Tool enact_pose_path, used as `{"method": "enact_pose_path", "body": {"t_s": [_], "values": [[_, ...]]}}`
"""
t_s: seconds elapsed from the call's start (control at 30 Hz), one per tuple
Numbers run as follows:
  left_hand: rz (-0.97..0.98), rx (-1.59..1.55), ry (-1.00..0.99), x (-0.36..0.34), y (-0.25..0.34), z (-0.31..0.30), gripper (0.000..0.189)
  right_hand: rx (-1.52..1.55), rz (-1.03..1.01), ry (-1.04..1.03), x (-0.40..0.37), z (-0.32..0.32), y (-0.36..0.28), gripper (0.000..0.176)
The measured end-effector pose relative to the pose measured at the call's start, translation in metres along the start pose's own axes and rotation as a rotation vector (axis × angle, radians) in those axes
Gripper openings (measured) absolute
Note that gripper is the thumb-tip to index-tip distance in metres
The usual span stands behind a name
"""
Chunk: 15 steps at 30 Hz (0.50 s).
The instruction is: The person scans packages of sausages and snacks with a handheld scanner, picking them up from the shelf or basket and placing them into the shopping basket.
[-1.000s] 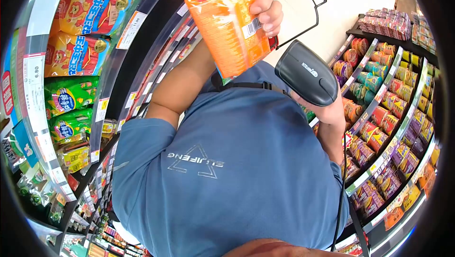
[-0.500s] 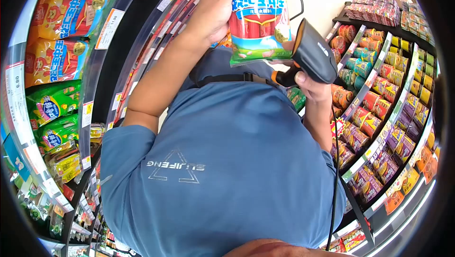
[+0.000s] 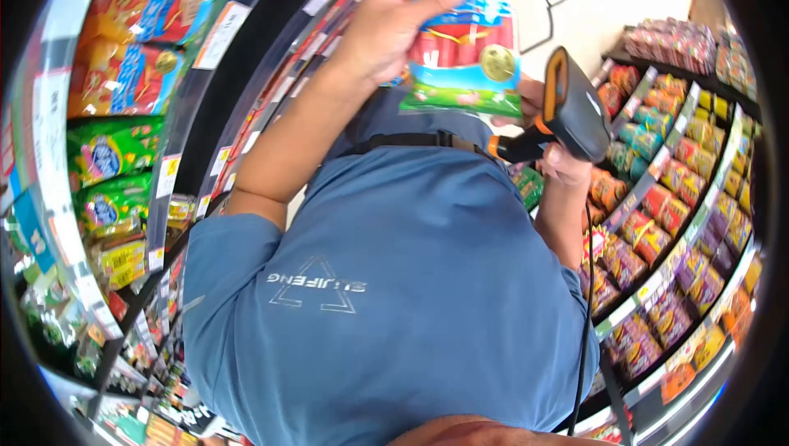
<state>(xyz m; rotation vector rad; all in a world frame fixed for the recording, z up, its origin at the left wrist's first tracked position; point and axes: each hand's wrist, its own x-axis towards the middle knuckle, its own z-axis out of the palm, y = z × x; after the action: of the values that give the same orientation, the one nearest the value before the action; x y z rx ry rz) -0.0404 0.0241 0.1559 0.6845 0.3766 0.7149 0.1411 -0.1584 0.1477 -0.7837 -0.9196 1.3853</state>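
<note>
In the head view my left hand (image 3: 386, 31) is closed on a bag of sausages (image 3: 464, 51) at the top centre. The bag is clear with red sausages inside, orange and blue print and a green lower edge. My thumb lies across its front, and the other fingers are behind it. To its right, my right hand (image 3: 567, 165) is wrapped round the handle of a black and orange barcode scanner (image 3: 575, 113). The scanner's orange-rimmed head stands beside the bag, a little apart from it. A black cable (image 3: 587, 331) hangs down along my right side.
At the left, a shelf holds similar orange sausage bags (image 3: 123, 80) and green bags (image 3: 115, 150) behind price labels. Tiered shelves of colourful canned or wrapped packs (image 3: 657, 199) stand at the right. A black wire handle (image 3: 542, 2) shows beyond the bag.
My left thumb has moved from the bag's edge onto its front. The bag and the scanner both sit slightly further right in view, and the whole view has shifted a little.
</note>
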Motion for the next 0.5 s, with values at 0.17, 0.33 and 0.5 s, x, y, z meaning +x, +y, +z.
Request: {"method": "enact_pose_path", "body": {"t_s": [0.17, 0.33, 0.5], "values": [[0.210, 0.131, 0.080, -0.006, 0.034, -0.006, 0.052, -0.154, 0.104, 0.067, 0.020, 0.007, 0.003, 0.082], [0.771, 0.639, 0.234, -0.004, 0.095, -0.027, 0.047, -0.208, 0.163, 0.016, 0.033, -0.002, 0.009, 0.073], [0.964, 0.888, 0.503, 0.009, 0.126, -0.053, 0.047, -0.331, 0.212, 0.011, 0.035, -0.011, 0.022, 0.065]]}}
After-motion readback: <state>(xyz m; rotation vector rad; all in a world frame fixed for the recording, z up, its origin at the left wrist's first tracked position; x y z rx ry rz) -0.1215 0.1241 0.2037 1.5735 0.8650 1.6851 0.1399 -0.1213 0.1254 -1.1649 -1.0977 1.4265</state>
